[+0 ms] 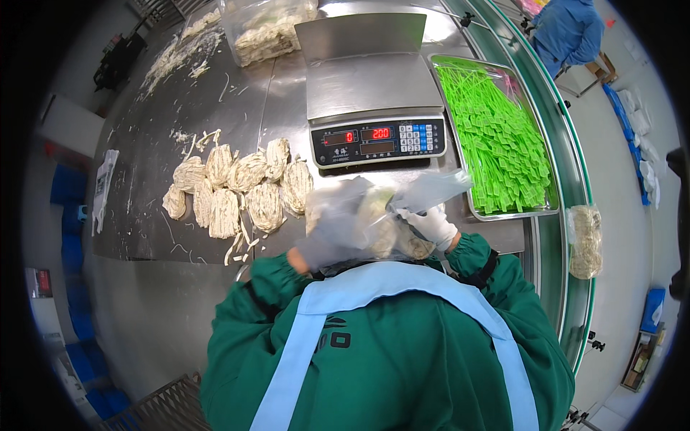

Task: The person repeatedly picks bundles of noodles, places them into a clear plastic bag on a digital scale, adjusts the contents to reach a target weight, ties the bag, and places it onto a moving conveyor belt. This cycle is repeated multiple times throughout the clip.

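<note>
Close to my body, at the table's near edge, is a clear plastic bag (382,224) with pale noodle bundles inside. My left hand (332,228), in a grey-looking glove, grips the bag's left side and is blurred by motion. On the other side, my white-gloved right hand (430,225) is closed on the bag's gathered film, and a loose flap sticks out above it. Left of the bag, several loose noodle bundles (263,206) lie on the steel table (144,208). Just beyond my hands stands a digital scale (377,140) with nothing on its steel pan.
A metal tray (496,215) of bright green plastic ties (492,136) sits right of the scale. A clear bin (266,32) of noodles stands at the back. Along the right runs a green-edged conveyor (575,179) carrying a packed noodle bag (586,242). A person in blue (569,32) is beyond it.
</note>
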`<move>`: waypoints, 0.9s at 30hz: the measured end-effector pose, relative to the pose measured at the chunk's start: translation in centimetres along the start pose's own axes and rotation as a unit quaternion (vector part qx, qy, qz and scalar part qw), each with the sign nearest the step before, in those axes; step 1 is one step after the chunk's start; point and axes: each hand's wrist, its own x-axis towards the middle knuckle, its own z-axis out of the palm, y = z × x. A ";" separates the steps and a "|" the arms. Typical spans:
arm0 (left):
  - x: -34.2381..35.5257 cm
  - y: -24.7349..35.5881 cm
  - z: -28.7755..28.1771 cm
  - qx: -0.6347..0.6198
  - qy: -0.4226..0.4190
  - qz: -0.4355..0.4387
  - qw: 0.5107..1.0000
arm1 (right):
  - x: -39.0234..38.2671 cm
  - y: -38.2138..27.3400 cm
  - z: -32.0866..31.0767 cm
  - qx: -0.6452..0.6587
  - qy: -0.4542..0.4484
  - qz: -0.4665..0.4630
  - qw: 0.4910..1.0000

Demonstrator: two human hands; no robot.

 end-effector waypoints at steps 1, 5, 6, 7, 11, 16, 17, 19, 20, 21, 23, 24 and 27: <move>0.6 0.2 0.5 0.091 0.032 0.079 0.992 | 0.1 0.1 0.0 -0.004 -0.034 -0.003 0.999; 1.5 0.6 1.1 -0.244 0.095 -0.112 0.959 | -0.2 -0.9 -0.3 0.191 -0.106 0.077 0.973; 1.5 0.7 1.4 -0.359 0.115 -0.222 0.899 | -0.5 -1.6 -0.3 0.216 -0.115 0.049 0.968; 1.6 0.9 1.6 -0.402 0.184 -0.165 0.882 | -0.7 -2.5 -0.3 0.232 -0.111 0.057 0.965; 3.1 2.1 4.3 -0.408 0.192 -0.081 0.889 | -0.9 -5.1 2.1 -0.292 -0.233 -0.044 0.927; 2.9 1.5 -1.0 -0.423 0.142 -0.044 0.894 | 0.4 -3.2 4.7 0.004 -0.212 0.006 0.977; 1.8 1.0 -3.2 -0.485 0.156 -0.068 0.858 | 0.6 -2.4 4.7 0.009 -0.192 -0.035 0.981; -0.5 -0.3 -7.8 -0.330 0.128 -0.043 0.934 | 0.8 -1.2 4.6 -0.075 -0.172 -0.123 0.974; -1.5 -0.7 -7.7 -0.216 0.064 -0.086 0.970 | 0.8 -0.9 4.5 -0.100 -0.180 -0.104 0.973; -2.6 -1.0 -7.4 -0.111 0.027 -0.166 0.979 | 0.9 -0.8 4.6 -0.098 -0.167 -0.108 0.975; -4.0 -1.5 -3.7 -0.003 -0.093 -0.103 0.990 | 0.9 -0.7 4.8 -0.075 -0.159 -0.124 0.977; -3.6 -2.0 -1.3 0.161 -0.147 -0.045 0.975 | 0.9 -0.7 4.9 -0.097 -0.146 -0.150 0.973; -3.0 -3.3 1.8 0.256 -0.116 0.027 0.959 | 1.5 -1.1 5.3 -0.208 -0.102 -0.166 0.959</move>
